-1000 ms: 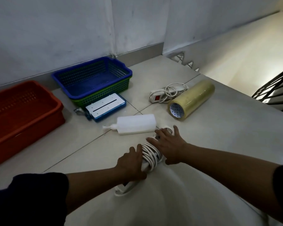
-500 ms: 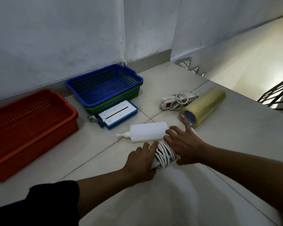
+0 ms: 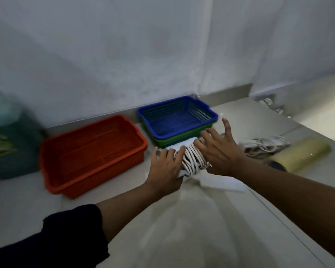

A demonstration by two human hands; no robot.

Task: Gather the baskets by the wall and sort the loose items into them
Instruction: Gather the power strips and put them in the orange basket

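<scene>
Both my hands hold a white power strip wrapped in its coiled cord point(image 3: 193, 161), lifted above the floor in front of the baskets. My left hand point(image 3: 165, 169) grips its near end and my right hand point(image 3: 219, 153) clasps the far side, fingers partly spread. An orange basket point(image 3: 139, 141) sits by the wall on the left. A blue basket point(image 3: 211, 115) nested in a green basket point(image 3: 205, 132) sits to its right. A white bottle point(image 3: 222, 183) lies on the floor under my right wrist.
A second white power strip with cord point(image 3: 267, 145) and a yellowish tape roll point(image 3: 300, 153) lie at the right. A large blurred green bottle point(image 3: 10, 136) stands at the far left by the wall. A floor ledge runs at the far right.
Both hands have lifted the coiled power strip off the floor and carried it forward toward the baskets. The view has swung left, bringing the green bottle in.
</scene>
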